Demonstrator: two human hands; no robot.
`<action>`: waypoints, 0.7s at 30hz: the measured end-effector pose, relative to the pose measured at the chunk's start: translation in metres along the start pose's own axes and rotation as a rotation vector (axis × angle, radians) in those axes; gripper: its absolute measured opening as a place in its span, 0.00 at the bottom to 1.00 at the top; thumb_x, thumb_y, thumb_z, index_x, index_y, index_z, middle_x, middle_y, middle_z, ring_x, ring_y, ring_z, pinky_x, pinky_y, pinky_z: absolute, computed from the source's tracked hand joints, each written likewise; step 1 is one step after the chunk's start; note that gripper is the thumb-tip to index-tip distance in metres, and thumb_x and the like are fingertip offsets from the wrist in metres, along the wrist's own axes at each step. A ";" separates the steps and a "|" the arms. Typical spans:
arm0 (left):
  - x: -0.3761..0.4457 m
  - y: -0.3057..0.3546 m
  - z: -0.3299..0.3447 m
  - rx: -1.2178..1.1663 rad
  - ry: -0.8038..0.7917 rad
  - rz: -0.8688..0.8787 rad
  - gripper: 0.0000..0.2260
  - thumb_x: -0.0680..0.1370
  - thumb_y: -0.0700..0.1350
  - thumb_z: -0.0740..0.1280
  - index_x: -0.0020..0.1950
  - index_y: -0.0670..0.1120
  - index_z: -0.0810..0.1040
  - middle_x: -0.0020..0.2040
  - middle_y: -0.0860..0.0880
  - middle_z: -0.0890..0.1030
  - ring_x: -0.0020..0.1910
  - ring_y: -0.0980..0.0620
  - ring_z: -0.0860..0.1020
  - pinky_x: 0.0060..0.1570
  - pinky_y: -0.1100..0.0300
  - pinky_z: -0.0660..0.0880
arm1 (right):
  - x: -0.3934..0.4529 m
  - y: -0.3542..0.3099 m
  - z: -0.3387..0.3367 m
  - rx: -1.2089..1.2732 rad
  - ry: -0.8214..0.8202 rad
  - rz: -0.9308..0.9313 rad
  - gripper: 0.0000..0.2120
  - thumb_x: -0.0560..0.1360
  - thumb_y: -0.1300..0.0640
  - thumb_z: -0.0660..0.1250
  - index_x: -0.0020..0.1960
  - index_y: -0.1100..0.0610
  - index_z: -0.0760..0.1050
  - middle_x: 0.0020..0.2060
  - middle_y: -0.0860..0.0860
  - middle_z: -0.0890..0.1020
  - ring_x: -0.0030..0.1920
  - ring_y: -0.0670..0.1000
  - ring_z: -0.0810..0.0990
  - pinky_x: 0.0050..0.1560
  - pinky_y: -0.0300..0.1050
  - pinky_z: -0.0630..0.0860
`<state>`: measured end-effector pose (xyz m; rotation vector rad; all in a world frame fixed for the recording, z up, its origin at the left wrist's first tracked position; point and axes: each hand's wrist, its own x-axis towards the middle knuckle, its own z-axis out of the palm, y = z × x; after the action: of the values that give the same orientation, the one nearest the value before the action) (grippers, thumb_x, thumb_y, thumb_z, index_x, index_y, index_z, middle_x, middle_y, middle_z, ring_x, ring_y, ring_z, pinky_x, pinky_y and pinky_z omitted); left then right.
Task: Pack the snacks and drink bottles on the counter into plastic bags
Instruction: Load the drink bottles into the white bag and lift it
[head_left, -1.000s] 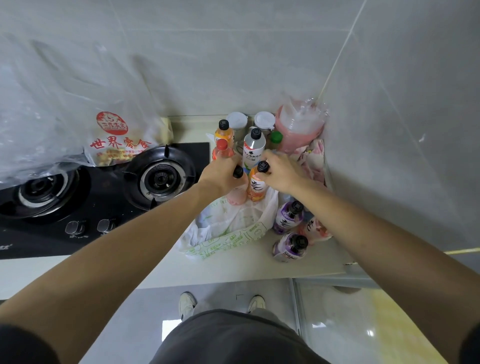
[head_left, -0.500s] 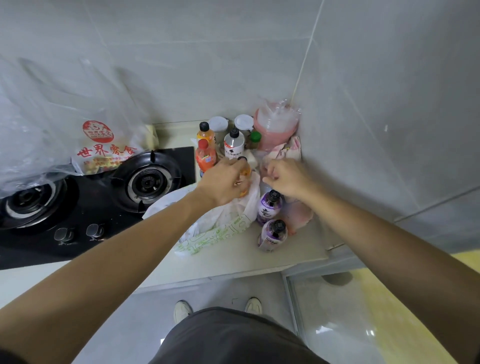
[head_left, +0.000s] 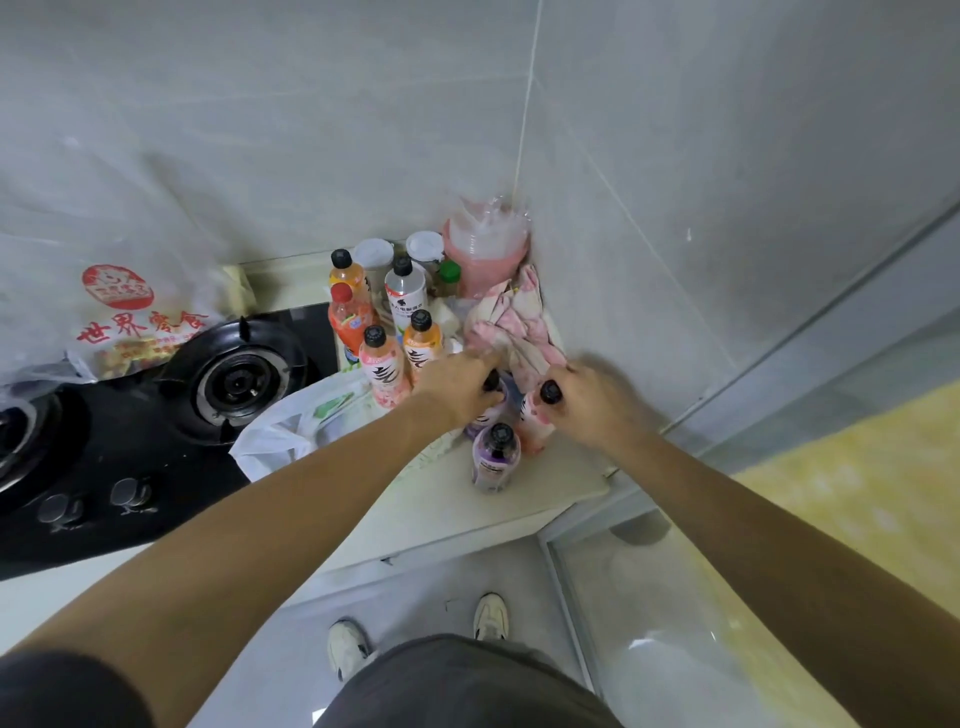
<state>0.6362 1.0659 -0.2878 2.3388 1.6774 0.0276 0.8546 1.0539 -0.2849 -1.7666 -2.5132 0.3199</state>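
Bottles crowd counter (head_left: 519, 499) corner; purple bottle (head_left: 496, 454) nearest its edge.

We see the left hand (head_left: 460, 387) gripping a purple bottle (head_left: 485, 413) and the right hand (head_left: 584, 402) gripping a pink bottle (head_left: 535, 421) on the surface (head_left: 545, 493).

Nine bottles (head_left: 383, 371) (two bags (head_left: 291, 426))

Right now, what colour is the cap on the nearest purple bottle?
Black, seen in the head view: purple bottle.
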 end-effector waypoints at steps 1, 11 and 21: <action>0.000 -0.001 0.001 -0.014 -0.007 -0.011 0.18 0.80 0.53 0.68 0.66 0.50 0.69 0.58 0.43 0.80 0.56 0.38 0.79 0.41 0.52 0.70 | 0.000 0.002 0.002 0.007 -0.002 0.009 0.17 0.77 0.45 0.71 0.58 0.57 0.78 0.50 0.55 0.82 0.46 0.59 0.83 0.39 0.46 0.71; -0.019 -0.010 -0.028 -0.333 0.215 -0.156 0.14 0.77 0.51 0.71 0.54 0.43 0.73 0.43 0.45 0.79 0.42 0.42 0.78 0.39 0.49 0.77 | 0.017 -0.027 -0.017 0.300 0.181 0.040 0.15 0.73 0.50 0.75 0.41 0.51 0.69 0.33 0.51 0.78 0.34 0.55 0.73 0.34 0.46 0.63; -0.058 -0.058 -0.103 -0.387 0.438 -0.284 0.11 0.72 0.48 0.72 0.44 0.49 0.71 0.35 0.52 0.75 0.37 0.44 0.75 0.33 0.54 0.68 | 0.080 -0.091 -0.077 0.443 0.333 -0.112 0.13 0.66 0.43 0.70 0.35 0.49 0.68 0.27 0.46 0.74 0.30 0.51 0.76 0.31 0.47 0.73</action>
<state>0.5457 1.0499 -0.1936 1.8787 1.9671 0.7850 0.7553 1.1100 -0.1974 -1.3747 -2.0962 0.4851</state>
